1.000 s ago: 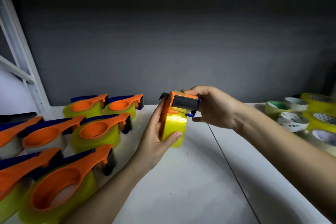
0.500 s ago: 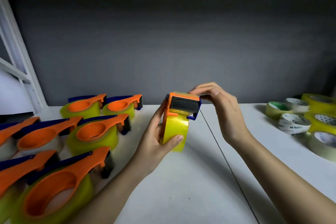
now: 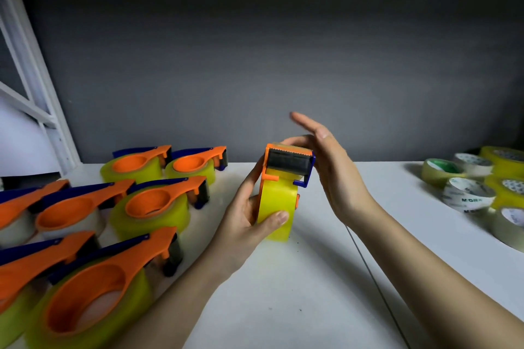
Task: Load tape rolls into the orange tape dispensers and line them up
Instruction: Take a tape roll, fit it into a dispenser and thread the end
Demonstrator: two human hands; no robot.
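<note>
My left hand (image 3: 249, 215) grips an orange tape dispenser (image 3: 286, 167) loaded with a yellow tape roll (image 3: 276, 207), held upright above the white table (image 3: 283, 292), thumb across the roll's face. The dispenser's black roller and blue bracket face me. My right hand (image 3: 331, 167) is beside the dispenser's right side with fingers straight and spread; its thumb touches the top edge near the roller. Several loaded orange dispensers (image 3: 153, 204) lie in rows at the left.
Loose tape rolls (image 3: 467, 193), yellow, clear and white, are clustered at the right edge of the table. A grey wall stands behind. A white frame (image 3: 31, 79) rises at the far left. A seam (image 3: 368, 269) runs down the tabletop.
My right hand has let go of the dispenser's top, its fingers uncurling and lifting away to the right. My left hand still holds the dispenser in about the same place.
</note>
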